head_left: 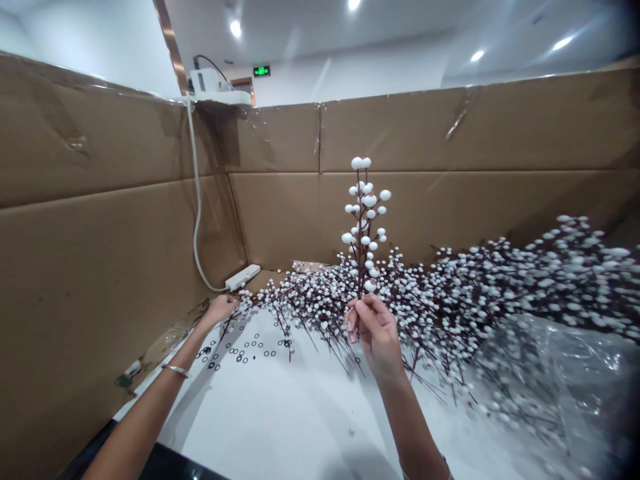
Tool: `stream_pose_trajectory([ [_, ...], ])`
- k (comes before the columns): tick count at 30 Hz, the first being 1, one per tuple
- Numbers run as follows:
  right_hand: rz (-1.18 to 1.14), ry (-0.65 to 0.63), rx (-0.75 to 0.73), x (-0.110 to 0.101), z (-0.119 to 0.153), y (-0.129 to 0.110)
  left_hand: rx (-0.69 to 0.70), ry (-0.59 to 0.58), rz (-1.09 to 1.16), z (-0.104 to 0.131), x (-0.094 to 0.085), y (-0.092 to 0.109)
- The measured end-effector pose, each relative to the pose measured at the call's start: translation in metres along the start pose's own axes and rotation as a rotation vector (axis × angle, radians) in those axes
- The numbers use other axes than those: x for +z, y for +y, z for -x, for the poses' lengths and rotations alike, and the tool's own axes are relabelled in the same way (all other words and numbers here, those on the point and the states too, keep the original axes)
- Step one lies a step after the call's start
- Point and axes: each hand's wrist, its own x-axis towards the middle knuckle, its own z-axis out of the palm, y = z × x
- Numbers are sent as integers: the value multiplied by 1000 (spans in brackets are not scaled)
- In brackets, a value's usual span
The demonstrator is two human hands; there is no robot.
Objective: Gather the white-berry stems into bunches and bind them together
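Right hand (381, 333) clenches its fingers around an upright white-berried sprig (361, 240). Left hand (221, 309) meets the berry pile (320, 297), its grip unclear. Green sign (261, 71): writing too small to read.

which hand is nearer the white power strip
Left. The left hand is close in front of the power strip; the right hand is farther right, holding a berry stem.

head-worn camera, looking forward and slightly down, both forearms entering from below
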Motion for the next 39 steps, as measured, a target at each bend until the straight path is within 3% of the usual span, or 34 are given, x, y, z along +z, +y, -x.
stream_pose_trajectory([
  [7, 7, -3, 34, 1, -4, 3, 107, 196, 173, -9, -51, 12],
  [17, 61, -60, 42, 0, -4, 11, 178, 25, 153, -21, -78, 28],
  [22, 79, -73, 41, -1, -5, 12, 150, -225, 209, -28, -74, 29],
  [31, 107, -104, 89, 1, -5, 16, 89, -500, 403, -38, -59, 37],
  [35, 11, -160, 197, 13, -6, 38, 56, -534, 479, -32, -42, 51],
  [39, -28, -263, 369, 35, -1, 82, 60, -546, 528, -20, -26, 71],
])
